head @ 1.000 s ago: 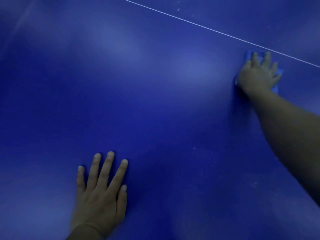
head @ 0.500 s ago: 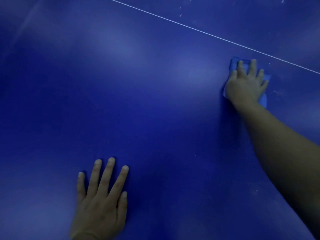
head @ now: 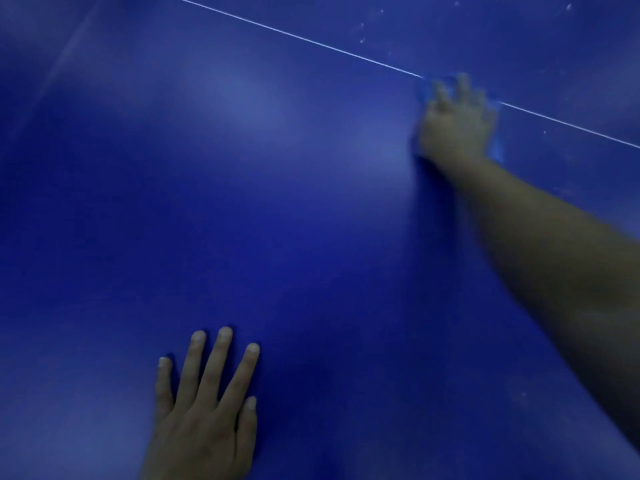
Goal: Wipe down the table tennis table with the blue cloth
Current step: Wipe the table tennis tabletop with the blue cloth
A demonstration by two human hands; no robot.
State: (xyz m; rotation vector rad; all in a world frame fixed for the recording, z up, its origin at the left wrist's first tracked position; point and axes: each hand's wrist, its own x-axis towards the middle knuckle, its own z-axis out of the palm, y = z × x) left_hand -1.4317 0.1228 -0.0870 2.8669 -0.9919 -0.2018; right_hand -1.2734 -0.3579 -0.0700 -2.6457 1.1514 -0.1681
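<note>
Cloth [head: 498, 152] first: I can only make out a pale blue sliver of it poking out at the right of my right hand [head: 457, 124], far right on the table [head: 277, 220], with perhaps a thin edge at the hand's far left side. The rest is under the palm. Half a second ago the cloth showed more plainly, a lighter patch around the fingers, and it sat just short of the white line [head: 294, 35]. Now the hand has pushed farther away and its fingertips lie across that line, hiding a short stretch of it. The hand is also blurred now, where it was sharp before.

My right arm reaches out long from the near right edge, forearm running diagonally toward the far left. The fingers look spread and fairly straight, pressing flat on the cloth rather than curling round it, though the blur keeps me from being sure of each finger.

My left hand [head: 204, 410] has not moved: it lies flat on the table at the near left, palm down, four fingers straight and slightly fanned toward the far side, thumb tucked along the right. It holds nothing.

Pale specks [head: 362, 29] dot the table beyond the line.
</note>
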